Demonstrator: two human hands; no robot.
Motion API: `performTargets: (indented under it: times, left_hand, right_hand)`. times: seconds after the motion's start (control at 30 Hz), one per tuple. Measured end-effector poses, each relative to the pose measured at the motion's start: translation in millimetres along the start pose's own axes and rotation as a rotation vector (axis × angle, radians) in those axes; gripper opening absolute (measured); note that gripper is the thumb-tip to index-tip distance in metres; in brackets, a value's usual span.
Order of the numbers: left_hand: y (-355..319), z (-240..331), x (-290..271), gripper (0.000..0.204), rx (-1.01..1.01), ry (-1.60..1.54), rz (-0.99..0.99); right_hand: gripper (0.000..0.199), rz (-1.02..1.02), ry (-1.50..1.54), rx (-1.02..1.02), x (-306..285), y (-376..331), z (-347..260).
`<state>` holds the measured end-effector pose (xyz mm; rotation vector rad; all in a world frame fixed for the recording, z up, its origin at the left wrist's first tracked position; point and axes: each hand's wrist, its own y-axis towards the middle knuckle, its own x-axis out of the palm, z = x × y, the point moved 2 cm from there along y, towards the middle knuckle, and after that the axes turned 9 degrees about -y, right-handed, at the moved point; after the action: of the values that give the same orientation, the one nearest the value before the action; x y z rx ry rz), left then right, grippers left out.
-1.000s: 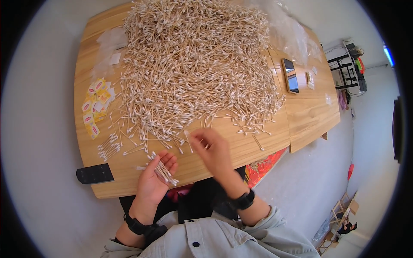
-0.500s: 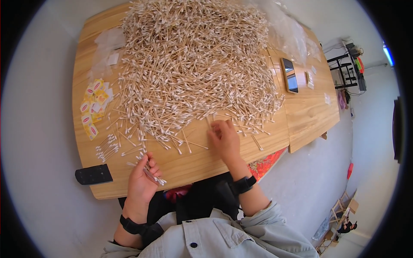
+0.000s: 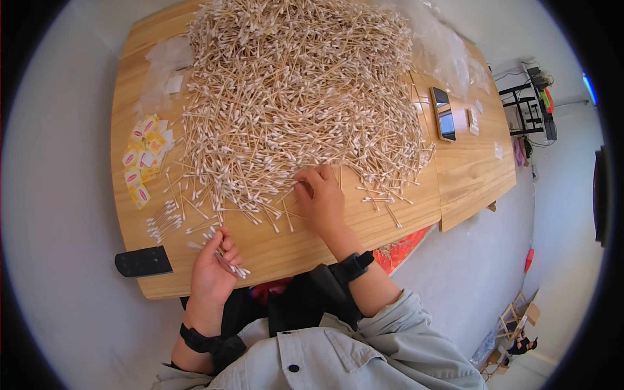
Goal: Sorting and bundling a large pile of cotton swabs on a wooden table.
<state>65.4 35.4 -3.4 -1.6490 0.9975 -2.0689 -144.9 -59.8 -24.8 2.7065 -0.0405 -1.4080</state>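
A huge heap of cotton swabs (image 3: 292, 97) with wooden sticks and white tips covers the middle of the wooden table (image 3: 364, 218). In front of its left part, my left hand (image 3: 218, 260) is closed around a small bunch of cotton swabs (image 3: 239, 270), whose white tips stick out on both sides of the fingers. My right hand (image 3: 322, 201) reaches the heap's near edge. Its thumb and fingers curl together there, and what they pinch is hidden. A small row of swabs (image 3: 164, 221) lies apart, left of my left hand.
Yellow and white paper labels (image 3: 144, 156) lie at the left. A black flat object (image 3: 143, 261) sits on the near left corner. Clear plastic bags (image 3: 445, 55) are at the back right, near a phone (image 3: 444, 114) and a small pack (image 3: 472, 121). A red bag (image 3: 400, 250) shows below the table.
My right hand has moved left along the heap's near edge, its fingertips now at the swabs. My left hand stays nearly in place with its bunch.
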Motion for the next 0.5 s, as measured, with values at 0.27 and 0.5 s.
performTargets:
  times: [0.27, 0.5]
  left_hand:
    - [1, 0, -3, 0.014, -0.009, -0.012, -0.029]
    - [0, -4, -3, 0.015, -0.028, -0.023, -0.037]
  right_hand:
    - [0.016, -0.028, 0.557, 0.313, -7, -6, 19]
    - [0.020, -0.092, 0.990, 0.671, -18, -9, 30]
